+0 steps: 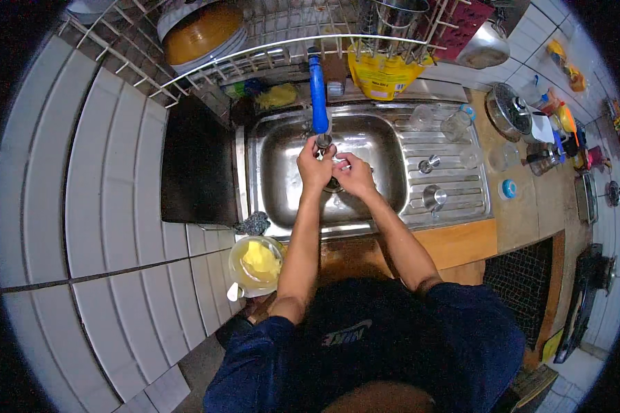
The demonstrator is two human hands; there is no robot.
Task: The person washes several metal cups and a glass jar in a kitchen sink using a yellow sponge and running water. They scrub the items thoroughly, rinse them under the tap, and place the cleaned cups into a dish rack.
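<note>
Both my hands are together over the stainless steel sink basin (284,175), just below the end of the blue faucet spout (318,98). My left hand (315,165) has its fingers around a small metal piece (324,140) right under the spout. Close beside it, my right hand (352,174) has its fingertips bent towards the left hand; whether they grip anything is hard to tell. Two small metal pieces, one (429,164) above the other (434,197), rest on the ribbed drainboard to the right. Clear containers (455,125) stand further up on the drainboard.
A white wire dish rack (268,47) with bowls hangs over the sink's back. A yellow pouch (385,72) stands behind the basin. At the lower left are a dark scouring pad (253,223) and a tub holding a yellow cloth or sponge (261,260). A lidded pot (509,111) sits on the right counter.
</note>
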